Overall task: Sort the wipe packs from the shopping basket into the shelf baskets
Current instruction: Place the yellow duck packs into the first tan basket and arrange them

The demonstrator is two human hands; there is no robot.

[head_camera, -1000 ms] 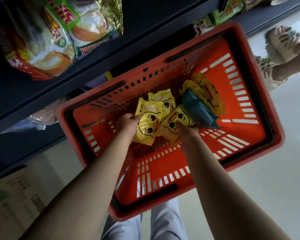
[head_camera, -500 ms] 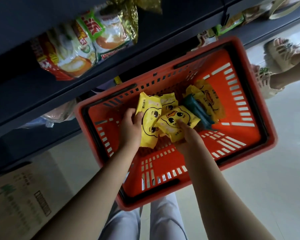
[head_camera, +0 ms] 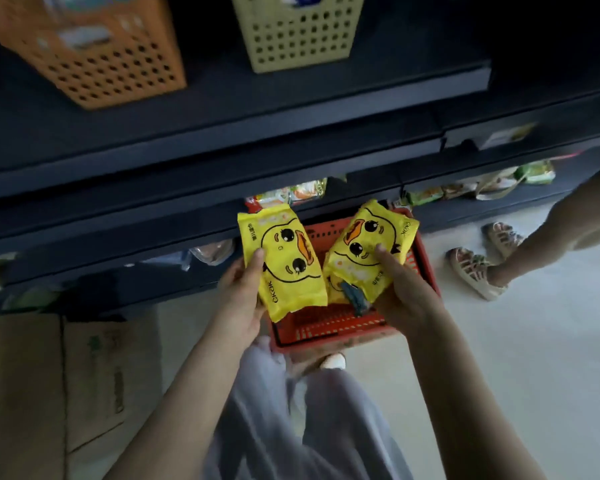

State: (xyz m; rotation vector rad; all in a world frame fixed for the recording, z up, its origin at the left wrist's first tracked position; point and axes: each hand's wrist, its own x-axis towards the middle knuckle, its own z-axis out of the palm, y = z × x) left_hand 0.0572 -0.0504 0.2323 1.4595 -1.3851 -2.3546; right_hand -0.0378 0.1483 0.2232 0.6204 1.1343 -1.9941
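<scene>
A shop: a dark shelf unit (head_camera: 222,161) holds an orange basket (head_camera: 94,64) and a yellow basket (head_camera: 298,36) above, snack packets (head_camera: 291,194) (blurred) below; at its foot, a red shopping basket (head_camera: 329,327) and a cardboard box (head_camera: 49,375).

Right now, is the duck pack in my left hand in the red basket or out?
Out. The left hand grips the duck pack above the red basket, before the shelf; the right hand grips a second pack.

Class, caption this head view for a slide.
Left hand holds one duck pack, right hand a second pack, over the red basket; orange basket and yellow basket sit on the shelf above.
</scene>
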